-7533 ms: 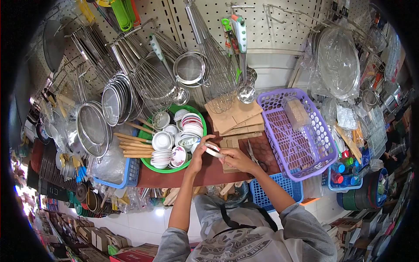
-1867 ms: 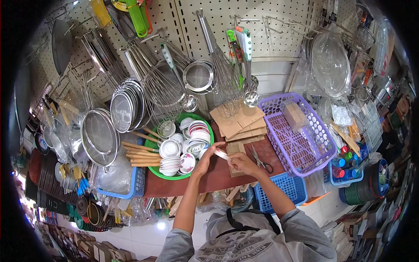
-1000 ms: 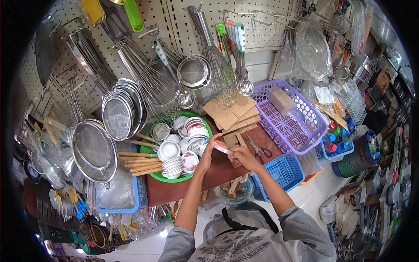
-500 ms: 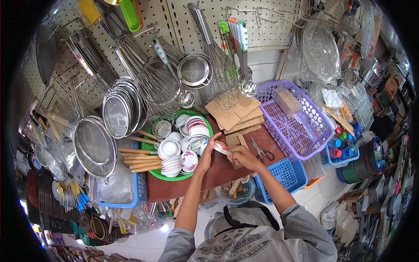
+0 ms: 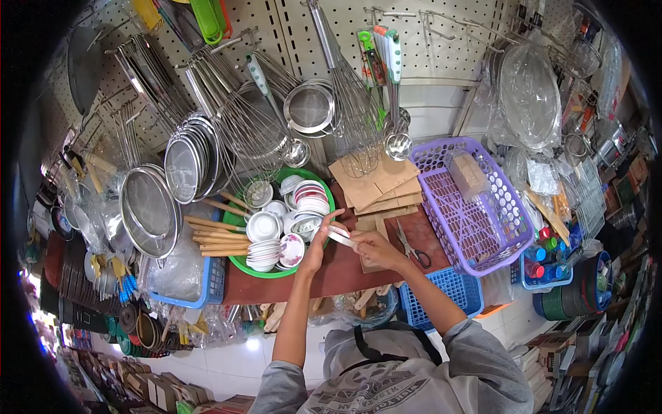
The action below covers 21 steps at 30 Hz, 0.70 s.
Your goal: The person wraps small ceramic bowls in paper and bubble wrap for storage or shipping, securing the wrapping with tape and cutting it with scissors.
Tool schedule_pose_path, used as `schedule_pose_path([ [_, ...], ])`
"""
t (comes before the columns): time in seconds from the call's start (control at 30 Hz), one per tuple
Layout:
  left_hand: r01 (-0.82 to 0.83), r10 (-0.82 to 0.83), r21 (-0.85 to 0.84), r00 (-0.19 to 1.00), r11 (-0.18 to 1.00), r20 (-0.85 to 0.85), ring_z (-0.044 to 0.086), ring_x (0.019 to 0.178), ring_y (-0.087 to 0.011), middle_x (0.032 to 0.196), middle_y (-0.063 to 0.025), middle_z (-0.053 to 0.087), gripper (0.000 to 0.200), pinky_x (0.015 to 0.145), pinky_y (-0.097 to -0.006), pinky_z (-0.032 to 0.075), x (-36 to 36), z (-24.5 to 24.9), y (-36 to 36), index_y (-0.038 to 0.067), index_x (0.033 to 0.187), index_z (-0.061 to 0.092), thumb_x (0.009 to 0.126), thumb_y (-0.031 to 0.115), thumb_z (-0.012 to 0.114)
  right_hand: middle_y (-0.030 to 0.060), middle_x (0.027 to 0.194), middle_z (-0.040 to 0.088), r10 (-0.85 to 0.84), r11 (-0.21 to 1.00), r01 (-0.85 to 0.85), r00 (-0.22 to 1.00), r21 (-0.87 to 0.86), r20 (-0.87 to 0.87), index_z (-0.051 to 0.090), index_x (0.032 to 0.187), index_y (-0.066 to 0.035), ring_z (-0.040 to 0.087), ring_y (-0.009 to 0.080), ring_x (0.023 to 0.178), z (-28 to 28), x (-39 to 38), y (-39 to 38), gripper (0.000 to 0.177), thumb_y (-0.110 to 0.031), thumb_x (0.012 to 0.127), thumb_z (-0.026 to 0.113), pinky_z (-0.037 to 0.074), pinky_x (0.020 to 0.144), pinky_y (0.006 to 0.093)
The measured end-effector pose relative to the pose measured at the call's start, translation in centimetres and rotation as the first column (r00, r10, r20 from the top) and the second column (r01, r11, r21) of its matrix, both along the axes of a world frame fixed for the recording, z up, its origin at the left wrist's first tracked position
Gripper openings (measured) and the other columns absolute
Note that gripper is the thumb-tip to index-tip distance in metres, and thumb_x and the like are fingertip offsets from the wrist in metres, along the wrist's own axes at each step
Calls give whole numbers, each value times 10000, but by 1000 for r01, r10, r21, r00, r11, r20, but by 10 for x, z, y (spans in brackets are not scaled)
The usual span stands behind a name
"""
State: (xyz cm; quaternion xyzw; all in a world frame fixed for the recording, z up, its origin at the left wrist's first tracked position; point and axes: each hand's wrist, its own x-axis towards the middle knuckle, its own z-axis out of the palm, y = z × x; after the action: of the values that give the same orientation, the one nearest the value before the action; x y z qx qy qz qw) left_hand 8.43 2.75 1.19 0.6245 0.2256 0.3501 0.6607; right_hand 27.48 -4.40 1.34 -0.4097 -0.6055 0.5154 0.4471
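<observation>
The left hand [image 5: 318, 246] and right hand [image 5: 376, 249] hold a tape roll [image 5: 339, 236] between them, fingers closed on its rim. Scissors [image 5: 414, 252] lie just right of the right hand. A green basin [image 5: 269, 272] of dishes sits just left of the left hand, and cardboard [image 5: 376, 181] lies beyond both.

Tape roll [image 5: 339, 236] x1, scissors [image 5: 412, 245] x1

The roll of tape [image 5: 339, 236] was a thin pale ring with a reddish inner edge. It was tilted and pinched between the left hand [image 5: 318, 244] and right hand [image 5: 374, 248], just above the brown surface [image 5: 334, 270].
</observation>
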Motion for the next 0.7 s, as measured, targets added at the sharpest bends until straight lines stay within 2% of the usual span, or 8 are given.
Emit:
schedule_pose_path([
  [0.1,-39,66,173,986,984,-154,547,1094,-174,1044,-62,602,671,1064,-346,334,5,-2,-3,57,1496,375,1017,526,338,-29,745,464,18,998,-16,999,-62,40,551,785,-38,428,78,653,-2,7,3,222,-184,945,505,361,587,283],
  [0.23,-63,66,31,992,998,-107,543,1088,-179,1044,-49,575,700,1070,-344,321,7,6,-6,57,1500,375,983,528,410,-26,719,467,71,970,-89,994,-226,-86,543,761,-25,436,89,650,10,11,-1,248,-199,936,524,367,589,290],
  [0.3,-19,17,-77,1000,997,-18,540,1077,-178,1038,-41,551,716,1067,-340,318,4,3,-4,60,1506,369,968,525,447,-25,707,461,106,978,-116,992,-174,-69,540,755,-30,433,85,650,7,14,1,258,-209,941,524,363,584,283],
  [0.4,-1,3,-79,1000,997,30,536,1104,-185,1099,-42,553,707,1078,-344,309,5,2,-4,45,1470,404,949,516,486,-26,698,447,80,992,-78,997,-99,21,540,763,-48,421,78,644,8,16,2,252,-220,946,520,355,579,278],
  [0.5,-37,83,183,965,982,-248,528,1168,-200,1205,-61,574,679,1104,-354,296,6,1,-5,24,1414,441,940,507,490,-25,694,437,59,993,-56,998,-105,30,539,766,-61,415,76,643,4,16,4,244,-224,947,517,353,584,275],
  [0.53,-32,69,147,965,989,-252,512,1216,-214,1287,-74,567,649,1120,-363,286,5,-4,-2,16,1370,465,925,485,518,-25,692,436,60,991,-58,998,-120,14,538,765,-64,415,77,644,2,17,5,244,-225,947,517,353,587,274],
  [0.63,-65,77,96,989,993,-129,511,1212,-215,1272,-71,570,647,1117,-367,288,2,-14,5,22,1390,450,922,461,533,-21,689,437,78,983,-79,997,-163,-15,531,748,-53,424,85,651,4,17,5,251,-221,935,527,355,598,282],
  [0.7,-32,30,-51,999,998,-27,507,1214,-217,1275,-72,565,651,1117,-371,287,1,-12,3,25,1397,441,922,458,542,-22,682,434,96,988,-99,995,-118,-32,524,734,-51,427,86,653,13,16,5,254,-210,932,525,353,597,280],
])
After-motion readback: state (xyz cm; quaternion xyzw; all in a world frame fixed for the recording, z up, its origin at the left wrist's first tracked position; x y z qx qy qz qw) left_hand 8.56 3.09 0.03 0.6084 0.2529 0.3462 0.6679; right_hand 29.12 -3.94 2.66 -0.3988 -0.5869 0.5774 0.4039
